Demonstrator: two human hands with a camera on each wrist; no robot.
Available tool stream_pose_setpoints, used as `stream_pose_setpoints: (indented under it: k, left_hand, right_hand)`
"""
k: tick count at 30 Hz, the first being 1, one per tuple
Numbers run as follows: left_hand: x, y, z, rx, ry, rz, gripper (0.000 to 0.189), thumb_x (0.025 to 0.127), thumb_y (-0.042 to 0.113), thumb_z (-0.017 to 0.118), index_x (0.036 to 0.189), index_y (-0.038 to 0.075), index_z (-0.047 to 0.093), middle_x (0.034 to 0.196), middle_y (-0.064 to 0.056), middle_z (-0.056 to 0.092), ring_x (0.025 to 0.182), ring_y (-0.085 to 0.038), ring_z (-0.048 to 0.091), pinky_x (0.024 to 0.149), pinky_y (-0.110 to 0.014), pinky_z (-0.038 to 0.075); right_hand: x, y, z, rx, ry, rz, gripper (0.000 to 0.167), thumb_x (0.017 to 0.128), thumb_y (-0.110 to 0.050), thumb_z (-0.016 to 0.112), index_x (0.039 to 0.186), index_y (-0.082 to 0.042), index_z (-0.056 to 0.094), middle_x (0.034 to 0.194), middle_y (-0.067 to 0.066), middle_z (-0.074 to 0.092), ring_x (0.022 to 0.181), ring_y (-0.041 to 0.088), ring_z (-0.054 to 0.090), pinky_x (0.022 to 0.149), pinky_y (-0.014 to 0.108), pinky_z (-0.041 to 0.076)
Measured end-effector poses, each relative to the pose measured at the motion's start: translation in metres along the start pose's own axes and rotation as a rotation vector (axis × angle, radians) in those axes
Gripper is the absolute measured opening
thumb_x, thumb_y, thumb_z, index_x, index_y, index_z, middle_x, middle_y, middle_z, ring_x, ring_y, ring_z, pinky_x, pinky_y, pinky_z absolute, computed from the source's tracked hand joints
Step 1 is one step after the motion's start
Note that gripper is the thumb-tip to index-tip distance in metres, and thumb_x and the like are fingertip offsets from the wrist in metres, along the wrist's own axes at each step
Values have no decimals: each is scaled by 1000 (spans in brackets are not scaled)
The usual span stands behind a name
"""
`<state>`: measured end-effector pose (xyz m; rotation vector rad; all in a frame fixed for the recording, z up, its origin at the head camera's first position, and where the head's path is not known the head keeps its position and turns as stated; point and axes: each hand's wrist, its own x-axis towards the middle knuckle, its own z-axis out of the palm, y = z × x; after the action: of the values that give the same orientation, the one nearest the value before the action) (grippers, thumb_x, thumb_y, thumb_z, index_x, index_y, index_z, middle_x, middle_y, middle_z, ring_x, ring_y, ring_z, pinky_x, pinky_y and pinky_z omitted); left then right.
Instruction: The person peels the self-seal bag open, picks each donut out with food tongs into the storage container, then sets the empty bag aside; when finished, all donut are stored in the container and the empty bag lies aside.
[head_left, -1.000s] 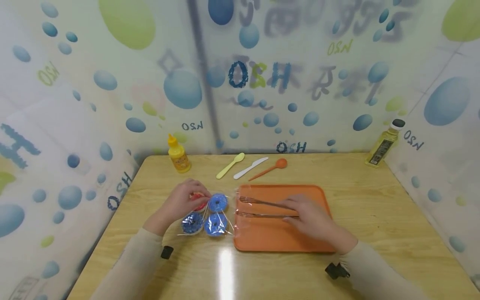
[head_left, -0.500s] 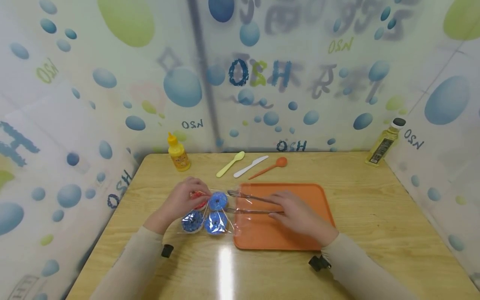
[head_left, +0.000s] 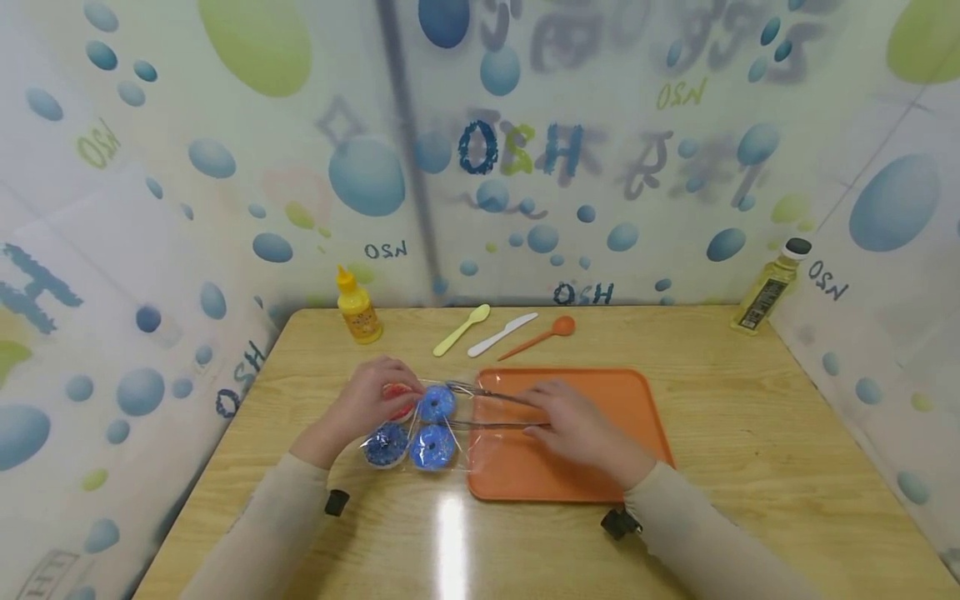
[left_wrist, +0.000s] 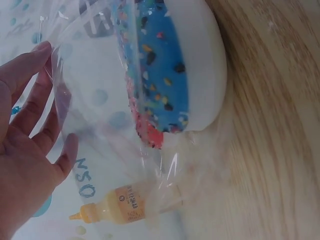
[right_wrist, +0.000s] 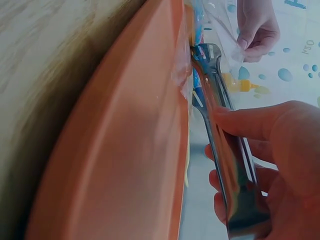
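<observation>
My left hand (head_left: pixel 367 402) pinches the edge of a clear plastic bag (left_wrist: pixel 95 95) between thumb and fingers, holding that side up. Inside lie several toy doughnuts: a light blue doughnut (head_left: pixel 444 397) at the back, another light blue doughnut (head_left: pixel 432 460) in front, a dark blue doughnut (head_left: pixel 381 450) and a red doughnut (head_left: pixel 396 390) partly behind my left fingers. My right hand (head_left: pixel 581 425) grips metal tongs (right_wrist: pixel 230 150), thumb on one arm and fingers round the other. The tongs' spread tips overlap the bag beside the back light blue doughnut.
An orange tray (head_left: pixel 558 483) lies under my right hand, the bag overlapping its left edge. Behind are a yellow spoon (head_left: pixel 459 333), a white knife (head_left: pixel 498 337) and an orange spoon (head_left: pixel 532 340). A yellow squeeze bottle (head_left: pixel 360 317) stands back left, an oil bottle (head_left: pixel 763 296) back right.
My right hand has moved left with the tongs, from over the tray until their tips reach the back light blue doughnut. My left hand stays at the bag.
</observation>
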<state>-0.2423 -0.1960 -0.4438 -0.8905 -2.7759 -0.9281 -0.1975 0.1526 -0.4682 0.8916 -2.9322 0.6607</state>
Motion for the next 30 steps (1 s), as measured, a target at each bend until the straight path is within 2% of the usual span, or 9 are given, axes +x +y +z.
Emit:
stream_pose_setpoints:
  k: [4,7,11,16,23,30]
  left_hand:
    - [0,0,1,-7,10,38,7,88,12,82,95,15,82,95,5,76,100,-19,65,93,-46,53]
    - [-1,0,1,-7,14,44,7,88,11,82,95,14,82,96,4,76,100,-20,65,92,-47,54]
    - [-2,2,-1,-15,6,25,7,89,12,82,96,13,81,97,4,75,100,-20,65,93,-47,54]
    - [-4,2,-2,-21,-11,-1,8,89,13,81,97,14,81,98,7,75,100,-17,63,93,-45,53]
    - [-5,-3,1,-22,-1,-10,9,90,13,81,95,21,82,96,9,74,98,-15,62,91,-43,52]
    - [-8,-7,-2,-27,-10,-38,9,90,12,80,98,15,81,99,7,75,102,-18,63,94,-46,52]
  right_hand:
    - [3,-4,1,-1,-2,18,55,94,-25,78,145,-21,60,134,4,67,123,27,60,105,48,52]
    - [5,-7,1,-4,-3,27,55,94,-24,78,145,-21,60,134,4,67,124,27,60,105,48,52]
    - [6,-8,2,-14,-5,42,52,94,-25,77,144,-22,62,134,3,66,124,26,59,105,47,52]
    - [4,-6,4,-23,5,24,53,94,-23,77,144,-21,61,131,3,67,120,24,60,102,46,53]
    - [-11,1,3,5,75,15,50,92,-22,79,140,-19,65,126,3,67,115,23,63,98,45,55]
    - [-24,6,0,9,97,43,50,93,-26,79,140,-20,64,131,4,66,120,25,62,98,47,56]
